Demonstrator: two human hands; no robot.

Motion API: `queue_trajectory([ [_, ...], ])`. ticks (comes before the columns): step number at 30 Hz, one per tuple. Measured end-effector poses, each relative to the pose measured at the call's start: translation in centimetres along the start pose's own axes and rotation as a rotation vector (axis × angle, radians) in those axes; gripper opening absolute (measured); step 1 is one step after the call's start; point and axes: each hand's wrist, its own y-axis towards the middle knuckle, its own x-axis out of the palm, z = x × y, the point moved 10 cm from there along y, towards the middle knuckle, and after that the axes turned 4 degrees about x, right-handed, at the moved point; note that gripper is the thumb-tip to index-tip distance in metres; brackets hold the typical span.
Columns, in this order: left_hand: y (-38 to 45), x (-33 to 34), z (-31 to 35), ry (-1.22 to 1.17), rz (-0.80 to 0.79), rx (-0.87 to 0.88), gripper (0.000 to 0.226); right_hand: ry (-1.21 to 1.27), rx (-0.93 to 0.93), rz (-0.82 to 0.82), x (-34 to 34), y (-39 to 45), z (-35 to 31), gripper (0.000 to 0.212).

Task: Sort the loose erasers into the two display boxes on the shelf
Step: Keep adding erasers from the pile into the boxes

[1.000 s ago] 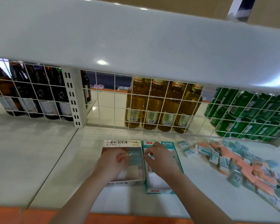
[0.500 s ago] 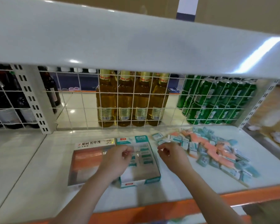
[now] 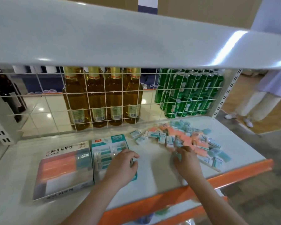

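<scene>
Two display boxes lie side by side on the white shelf (image 3: 152,174). The left box (image 3: 63,169) is white with Korean print and holds orange erasers. The teal box (image 3: 104,150) holds teal-and-white erasers. My left hand (image 3: 122,166) rests on the teal box's right side with loosely curled fingers, and I see nothing pinched in it. A heap of loose orange and teal erasers (image 3: 195,140) lies to the right. My right hand (image 3: 186,161) is at the heap's near edge, its blurred fingertips pinching a teal-and-white eraser (image 3: 178,143).
A wire grid (image 3: 104,101) closes the back of the shelf, with yellow bottles (image 3: 104,98) and green cans (image 3: 190,95) behind it. An upper shelf (image 3: 136,38) hangs low overhead. The orange front lip (image 3: 234,174) marks the edge. A person's legs (image 3: 256,104) stand at the far right.
My right hand has moved right from the boxes to the heap of erasers. My left hand has dropped onto the teal box. The view has swung to the right.
</scene>
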Motion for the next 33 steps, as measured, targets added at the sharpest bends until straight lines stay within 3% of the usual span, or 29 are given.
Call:
queue_trajectory([
  [11, -0.1, 0.3, 0.1, 0.012, -0.002, 0.007, 0.02, 0.124, 0.002, -0.101, 1.4, -1.0, -0.9, 0.025],
  [19, -0.3, -0.1, 0.0, -0.013, 0.03, -0.015, 0.02, 0.086, 0.082, -0.063, 1.8, -0.7, 0.3, 0.047],
  [24, -0.6, -0.4, -0.4, -0.014, 0.039, -0.042, 0.027, 0.099, 0.077, -0.053, 1.6, -0.8, -0.1, 0.038],
  [33, -0.9, -0.7, -0.3, -0.143, 0.074, -0.051, 0.033, 0.574, -0.044, -0.068, 0.1, -1.4, -2.9, 0.015],
])
